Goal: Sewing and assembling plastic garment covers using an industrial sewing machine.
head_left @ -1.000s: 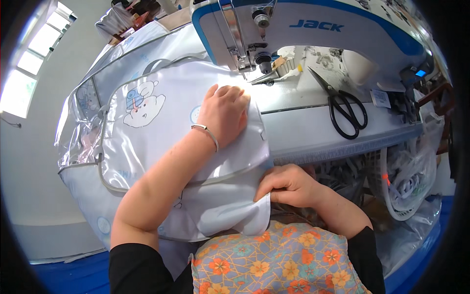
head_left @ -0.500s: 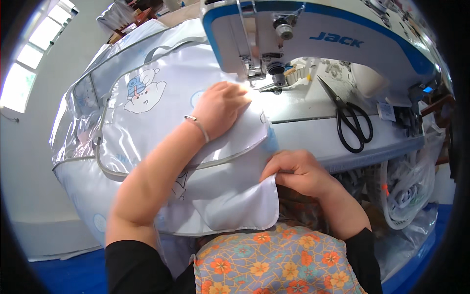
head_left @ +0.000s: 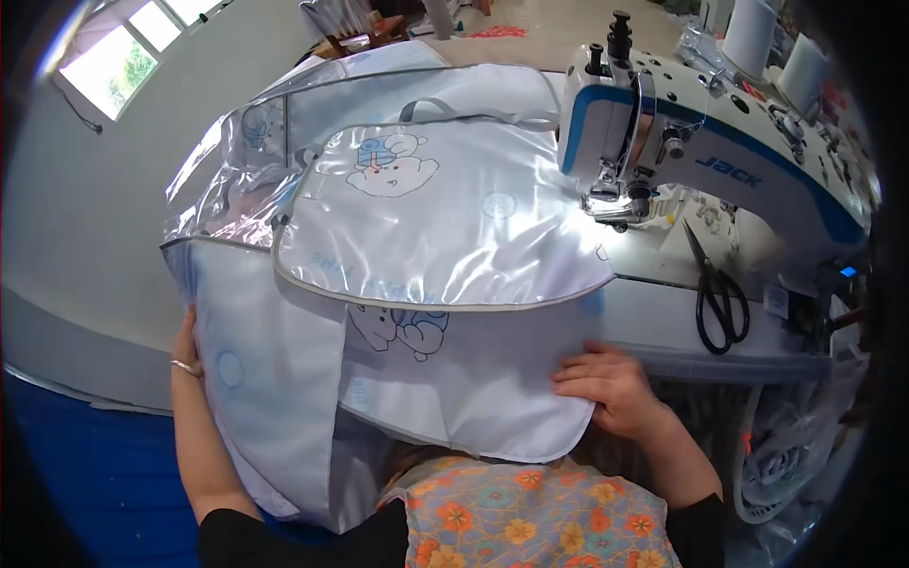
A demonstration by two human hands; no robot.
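A large, glossy white printed cover (head_left: 398, 246) with bear drawings and grey edging spreads across the table and down toward my lap. Its rounded upper panel lies over a lower panel (head_left: 502, 379), and its far right part reaches the sewing machine's needle area (head_left: 615, 213). My left hand (head_left: 187, 346) is at the cover's left edge, beside a hanging side panel (head_left: 265, 369); most of its fingers are hidden behind the material. My right hand (head_left: 606, 386) rests on the lower panel's right edge, its fingers stretched out over the material; its thumb is hard to make out.
Black-handled scissors (head_left: 721, 303) lie on the machine table right of the needle. White thread cones (head_left: 753, 38) stand behind the sewing machine (head_left: 720, 142). A white plastic basket (head_left: 757, 483) hangs low at the right. A wall (head_left: 104, 227) rises at the left.
My left hand has left the upper panel near the needle and moved to the cover's left edge. My right hand has gone from pinching the lower panel's edge to lying over it. The view has shifted.
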